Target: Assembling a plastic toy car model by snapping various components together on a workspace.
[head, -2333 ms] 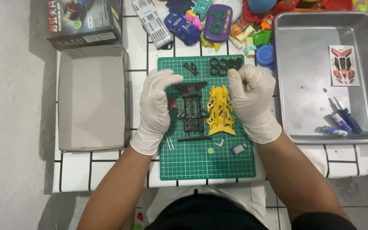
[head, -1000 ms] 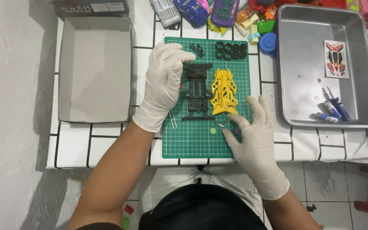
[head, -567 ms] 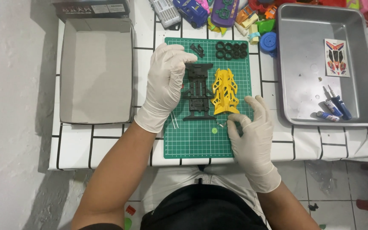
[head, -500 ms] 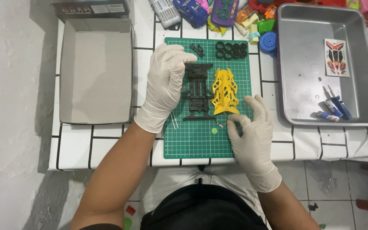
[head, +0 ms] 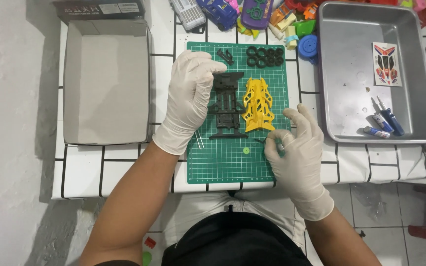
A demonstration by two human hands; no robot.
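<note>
The left hand (head: 189, 101) lies flat, fingers extended, on the left edge of the black chassis (head: 228, 106), pressing it against the green cutting mat (head: 223, 162); its grip is open, holding nothing. The right hand (head: 296, 155) hovers over the lower right part of the mat, with thumb and forefinger pinched together. A small grey piece seems to sit in that pinch, but it is too small to identify. The yellow body shell (head: 258, 104) lies just beside the chassis, touching or nearly touching its right side.

Risks, judged from this layout:

- The pinched piece is tiny. A loosened pinch lets it fall, and since the right hand is near the table (head: 124, 167) edge, it may roll off to the floor.
- Glove material reduces fingertip feel, so slippage may go unnoticed.
- The small green round part (head: 246, 150) and the thin white rods (head: 199, 140) lie loose on the mat near both wrists. A sweeping forearm can scatter them.
- Uneven pressure from the left hand may tilt the chassis and push it against the shell.
- The black tyres (head: 265, 55) near the top edge of the mat may roll if bumped.
</note>
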